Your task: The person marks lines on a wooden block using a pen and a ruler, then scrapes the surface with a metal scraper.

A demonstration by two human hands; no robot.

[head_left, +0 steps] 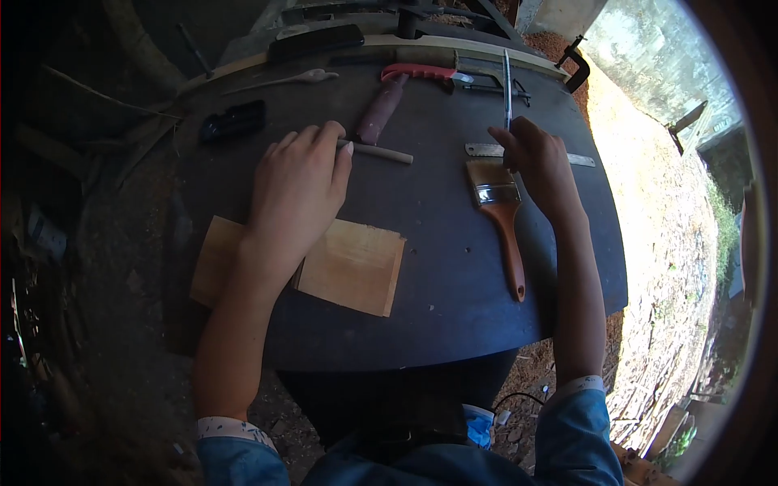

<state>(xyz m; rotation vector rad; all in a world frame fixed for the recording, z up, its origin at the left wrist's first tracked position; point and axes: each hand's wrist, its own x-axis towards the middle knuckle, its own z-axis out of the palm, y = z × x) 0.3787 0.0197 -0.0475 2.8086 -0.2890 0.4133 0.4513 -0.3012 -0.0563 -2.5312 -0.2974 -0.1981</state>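
My left hand [298, 182] is closed on a thin round grey-brown stick [385, 152], whose free end points right, low over the dark tabletop [438, 300]. Beneath that wrist lie flat pieces of light wood [350, 266]. My right hand [536, 162] has its fingers curled at the near end of a slender, pointed metal tool [507, 87], which points away from me. A toothed metal blade [485, 150] passes under these fingers. Just left of the right hand lies a wide paintbrush [504, 223] with an orange-brown handle, bristles facing away.
Along the far edge lie a red-handled hacksaw [421, 72], a dark reddish cylinder [381, 109], a carved wooden spoon-like piece [296, 78] and a black flat case [316, 42]. A black object [233, 121] sits at the left. A C-clamp [577, 66] grips the far right corner.
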